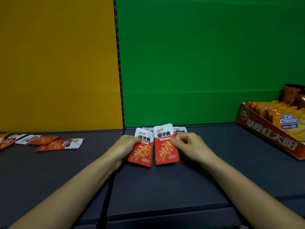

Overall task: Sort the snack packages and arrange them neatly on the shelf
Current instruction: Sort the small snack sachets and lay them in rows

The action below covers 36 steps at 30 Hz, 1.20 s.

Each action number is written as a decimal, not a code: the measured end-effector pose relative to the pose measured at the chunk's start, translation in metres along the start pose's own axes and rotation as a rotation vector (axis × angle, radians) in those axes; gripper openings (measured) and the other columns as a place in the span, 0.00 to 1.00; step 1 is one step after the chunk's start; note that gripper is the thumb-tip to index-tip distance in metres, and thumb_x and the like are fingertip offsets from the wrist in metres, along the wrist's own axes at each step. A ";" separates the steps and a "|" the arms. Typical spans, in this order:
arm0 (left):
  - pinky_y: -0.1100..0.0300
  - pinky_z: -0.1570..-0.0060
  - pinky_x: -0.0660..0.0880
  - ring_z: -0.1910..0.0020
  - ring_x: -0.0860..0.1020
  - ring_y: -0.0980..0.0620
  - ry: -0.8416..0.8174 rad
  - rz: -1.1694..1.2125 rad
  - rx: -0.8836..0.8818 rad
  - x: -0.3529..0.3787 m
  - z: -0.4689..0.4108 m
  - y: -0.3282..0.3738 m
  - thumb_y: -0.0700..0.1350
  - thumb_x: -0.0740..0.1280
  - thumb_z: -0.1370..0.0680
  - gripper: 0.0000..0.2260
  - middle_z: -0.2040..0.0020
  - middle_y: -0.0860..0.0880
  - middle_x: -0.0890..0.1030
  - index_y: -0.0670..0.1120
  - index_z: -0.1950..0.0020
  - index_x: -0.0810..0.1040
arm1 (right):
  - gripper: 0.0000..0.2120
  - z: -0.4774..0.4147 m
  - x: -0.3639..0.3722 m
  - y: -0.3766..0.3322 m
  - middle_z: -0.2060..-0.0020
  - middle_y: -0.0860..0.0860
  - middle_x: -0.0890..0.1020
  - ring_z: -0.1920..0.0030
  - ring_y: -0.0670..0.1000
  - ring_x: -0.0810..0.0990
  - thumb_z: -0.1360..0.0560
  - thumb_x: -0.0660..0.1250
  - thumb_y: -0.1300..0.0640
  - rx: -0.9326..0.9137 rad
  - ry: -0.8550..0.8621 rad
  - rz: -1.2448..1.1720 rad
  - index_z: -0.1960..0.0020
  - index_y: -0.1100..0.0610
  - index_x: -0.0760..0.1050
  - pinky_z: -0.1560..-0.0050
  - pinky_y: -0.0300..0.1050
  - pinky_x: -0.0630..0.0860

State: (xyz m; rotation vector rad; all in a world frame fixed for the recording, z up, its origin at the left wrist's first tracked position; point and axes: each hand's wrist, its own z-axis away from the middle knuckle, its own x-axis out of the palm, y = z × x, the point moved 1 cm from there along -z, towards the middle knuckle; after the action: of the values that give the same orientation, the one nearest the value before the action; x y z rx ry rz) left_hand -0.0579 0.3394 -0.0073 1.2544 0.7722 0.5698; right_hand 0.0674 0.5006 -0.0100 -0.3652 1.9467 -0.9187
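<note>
Two red-and-white snack packets lie side by side on the dark shelf [165,187] near the green back wall. My left hand [123,148] grips the left packet [141,152] by its left edge. My right hand [189,143] pinches the right packet [165,151] at its right edge. Behind them, the white tops of two more packets [180,130] peek out by the wall. Further loose packets of the same kind [61,144] lie scattered on the shelf section at the left, in front of the yellow wall.
An orange-brown display carton [270,134] stands at the right, holding several yellow Cal Cheese packs [288,121], with dark orange bags [293,95] behind it. A black upright divider [119,63] separates the yellow and green wall panels.
</note>
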 end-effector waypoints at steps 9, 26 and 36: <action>0.59 0.62 0.66 0.66 0.73 0.51 0.167 -0.715 0.193 0.001 -0.003 -0.005 0.55 0.63 0.23 0.20 0.69 0.50 0.75 0.48 0.71 0.63 | 0.19 0.006 -0.010 0.020 0.73 0.49 0.69 0.71 0.45 0.65 0.24 0.64 0.47 0.109 -0.040 0.139 0.67 0.57 0.68 0.68 0.39 0.62; 0.59 0.66 0.66 0.64 0.76 0.50 0.179 -1.184 0.259 0.005 0.000 -0.010 0.62 0.56 0.23 0.22 0.65 0.51 0.78 0.47 0.66 0.70 | 0.22 0.011 -0.002 0.015 0.72 0.46 0.71 0.62 0.51 0.73 0.23 0.58 0.42 0.140 -0.075 0.405 0.70 0.54 0.64 0.61 0.44 0.67; 0.59 0.63 0.68 0.64 0.74 0.50 0.219 -1.240 0.298 0.005 0.002 -0.008 0.63 0.57 0.24 0.23 0.71 0.52 0.72 0.47 0.70 0.66 | 0.19 0.016 0.000 0.008 0.70 0.47 0.73 0.60 0.53 0.75 0.23 0.59 0.44 0.103 -0.020 0.547 0.67 0.54 0.70 0.59 0.44 0.67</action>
State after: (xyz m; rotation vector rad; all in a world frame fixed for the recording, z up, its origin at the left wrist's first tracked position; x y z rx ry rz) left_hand -0.0531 0.3397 -0.0158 0.7456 1.6488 -0.4477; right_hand 0.0818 0.4992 -0.0204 0.2137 1.8331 -0.6444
